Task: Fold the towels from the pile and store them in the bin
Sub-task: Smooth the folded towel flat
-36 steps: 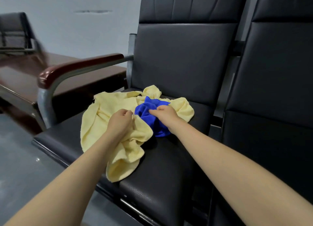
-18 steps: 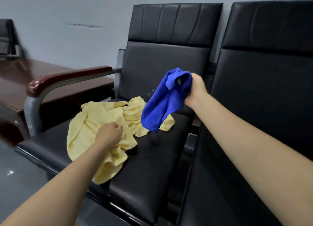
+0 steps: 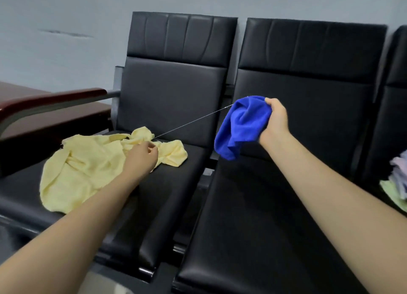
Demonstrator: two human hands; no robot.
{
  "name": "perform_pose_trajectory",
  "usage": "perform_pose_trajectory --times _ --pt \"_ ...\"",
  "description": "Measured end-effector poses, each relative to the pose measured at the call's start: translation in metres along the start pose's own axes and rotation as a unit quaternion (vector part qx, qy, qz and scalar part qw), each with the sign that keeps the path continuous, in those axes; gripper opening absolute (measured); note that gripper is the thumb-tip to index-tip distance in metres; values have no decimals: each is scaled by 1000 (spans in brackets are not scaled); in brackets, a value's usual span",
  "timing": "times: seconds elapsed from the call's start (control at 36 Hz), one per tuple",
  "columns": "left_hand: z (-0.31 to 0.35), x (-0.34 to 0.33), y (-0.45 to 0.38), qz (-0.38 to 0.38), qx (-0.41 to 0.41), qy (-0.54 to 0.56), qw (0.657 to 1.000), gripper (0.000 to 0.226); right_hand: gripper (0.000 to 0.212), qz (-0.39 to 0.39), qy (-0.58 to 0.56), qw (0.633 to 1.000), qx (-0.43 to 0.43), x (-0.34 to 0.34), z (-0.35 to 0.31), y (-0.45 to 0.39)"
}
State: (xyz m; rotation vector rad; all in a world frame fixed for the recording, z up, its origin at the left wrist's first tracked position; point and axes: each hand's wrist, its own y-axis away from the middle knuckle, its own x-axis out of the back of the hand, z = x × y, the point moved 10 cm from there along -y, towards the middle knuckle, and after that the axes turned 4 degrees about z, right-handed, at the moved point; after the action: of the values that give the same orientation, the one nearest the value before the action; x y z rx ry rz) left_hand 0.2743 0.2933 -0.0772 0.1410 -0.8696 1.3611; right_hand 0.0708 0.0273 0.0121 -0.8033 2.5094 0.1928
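Note:
A crumpled yellow towel lies on the left black seat. My left hand hovers over its right part, fingers curled, thumb and forefinger pinched together; whether they hold the thread or the towel I cannot tell. My right hand grips a bunched blue towel in the air above the gap between the left and middle seats. A thin pale thread runs taut from the blue towel down to the yellow towel near my left hand. No bin is in view.
The middle black seat lies under my right arm. Pale purple and green towels sit on the third seat at the right edge. A dark red armrest and a wooden table stand at the left.
My right hand has carried the blue towel off the yellow one, up and to the right. A thread has stretched taut between them. My left hand has shifted right on the yellow towel.

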Motion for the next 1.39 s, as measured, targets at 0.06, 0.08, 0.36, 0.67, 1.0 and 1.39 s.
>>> perform_pose_trajectory --times 0.06,0.08,0.36,0.67,1.0,1.39 --pt "29 -13 12 -22 -12 50 998 27 22 -4 46 999 7 17 -8 5" --pt "44 -21 19 -38 -17 72 997 24 23 -6 72 997 3 27 -10 8" --pt "153 -136 117 -313 192 441 819 29 33 -28 206 976 -56 136 -9 36" --pt "217 -169 166 -386 217 604 663 37 42 72 182 979 -58 244 5 57" --pt "204 -181 182 -375 76 339 859 25 34 49 120 991 -35 251 -7 55" --pt "219 -205 212 -447 33 314 837 28 29 22 102 994 21 240 -38 66"
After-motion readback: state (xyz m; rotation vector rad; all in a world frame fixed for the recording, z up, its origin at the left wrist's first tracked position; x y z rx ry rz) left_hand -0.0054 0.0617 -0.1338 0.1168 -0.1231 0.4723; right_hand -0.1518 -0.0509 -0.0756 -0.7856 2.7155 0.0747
